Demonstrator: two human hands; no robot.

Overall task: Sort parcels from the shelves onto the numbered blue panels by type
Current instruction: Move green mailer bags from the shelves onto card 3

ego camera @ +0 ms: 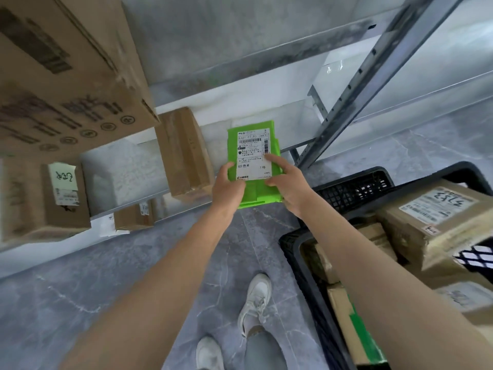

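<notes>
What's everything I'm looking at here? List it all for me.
Green parcel: one, green with white label, centre, held before the shelf.
Boxes: at least four, brown, on shelves at left.
Shelf: one, grey metal, top and left.
Crate: one or two, black, right.
Crate parcels: several, brown, inside the crate.
Floor: grey, below.
Shoes: two, white, bottom centre.
Left hand: one, grips green parcel's left edge.
Right hand: one, grips its right edge.
</notes>
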